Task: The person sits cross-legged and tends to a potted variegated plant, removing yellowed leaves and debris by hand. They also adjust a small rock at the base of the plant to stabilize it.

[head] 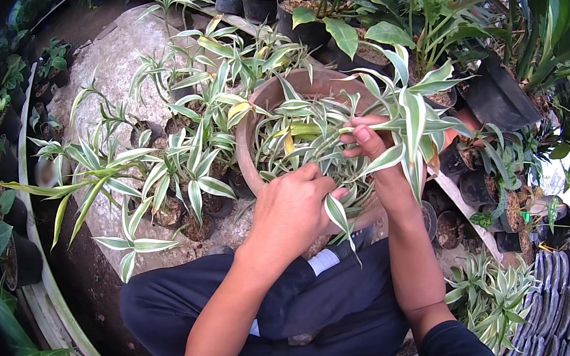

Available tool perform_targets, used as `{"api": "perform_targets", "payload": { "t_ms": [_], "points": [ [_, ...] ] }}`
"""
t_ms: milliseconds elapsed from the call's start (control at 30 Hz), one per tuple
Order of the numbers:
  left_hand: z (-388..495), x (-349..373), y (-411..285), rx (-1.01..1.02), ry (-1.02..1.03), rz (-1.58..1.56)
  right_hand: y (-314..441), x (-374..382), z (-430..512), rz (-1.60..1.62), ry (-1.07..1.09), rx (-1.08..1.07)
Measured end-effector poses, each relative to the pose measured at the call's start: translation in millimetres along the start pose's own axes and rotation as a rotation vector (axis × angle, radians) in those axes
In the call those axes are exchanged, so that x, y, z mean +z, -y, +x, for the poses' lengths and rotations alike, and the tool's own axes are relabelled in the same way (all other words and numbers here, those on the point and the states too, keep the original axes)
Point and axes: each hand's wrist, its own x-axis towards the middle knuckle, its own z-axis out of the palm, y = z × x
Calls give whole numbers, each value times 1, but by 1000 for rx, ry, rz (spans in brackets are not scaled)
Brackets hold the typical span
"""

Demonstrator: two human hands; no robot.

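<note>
A cutting with white-edged green leaves (415,119) is pinched by its stem end between the thumb and fingers of my right hand (375,148), over the right side of a round clay pot (248,153). My left hand (293,203) is closed at the pot's near rim, with a striped leaf (336,213) hanging from its fingers. Many striped leaves and stems (305,122) fill the pot, some yellowed. Whether my left fingers hold more than that leaf is hidden.
Small potted striped plants (198,228) crowd the stone slab (87,90) left of and behind the pot. Black pots with broad-leaved plants (305,26) line the back and right. At lower right lie more striped plants (491,291) beside stacked dark rippled pieces (566,298).
</note>
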Motion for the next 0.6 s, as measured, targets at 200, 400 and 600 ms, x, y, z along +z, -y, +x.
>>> {"api": "perform_targets", "payload": {
  "t_ms": [200,400,600],
  "points": [
    [3,16,1,-70,38,41,3,-6,6,-33,-35,34],
    [12,-4,4,-49,-256,-192,1,1,1,73,-22,49],
    [15,-13,-8,25,-507,-584,-8,16,-4,-309,125,-343]
  ]
}}
